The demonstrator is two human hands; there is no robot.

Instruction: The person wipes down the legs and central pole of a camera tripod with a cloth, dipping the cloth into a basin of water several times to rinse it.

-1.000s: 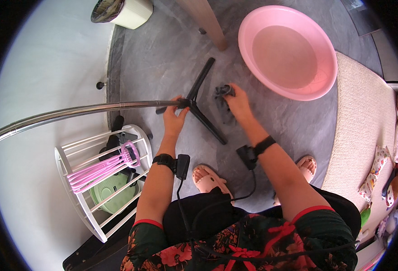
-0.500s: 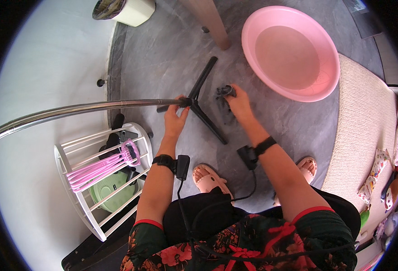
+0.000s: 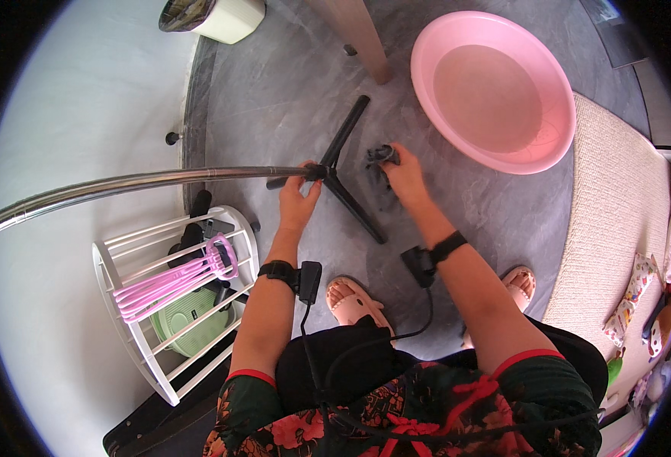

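Observation:
A shiny metal pole [image 3: 145,180] runs from the left edge to a black three-legged base [image 3: 357,209] on the grey floor. My left hand [image 3: 299,201] is closed round the pole's lower end, right beside the base's hub, its thumb and fingers on either side. Between the base and the basin, my right hand [image 3: 408,180] pinches a crumpled dark grey cloth [image 3: 382,155]. The cloth hangs just right of the base's legs, apart from them, and part of it is blurred against the floor. Some fingertips of the right hand are hidden.
A large pink basin [image 3: 564,141] of cloudy water stands at the upper right, by a beige woven mat [image 3: 579,251]. Lower left, a white rack [image 3: 165,354] holds pink hangers [image 3: 171,283] and a green container [image 3: 192,324]. A table leg [image 3: 362,46] and a bin [image 3: 230,19] stand farther off.
Both hands keep nearly the same places and grips. The whole view has shifted very slightly.

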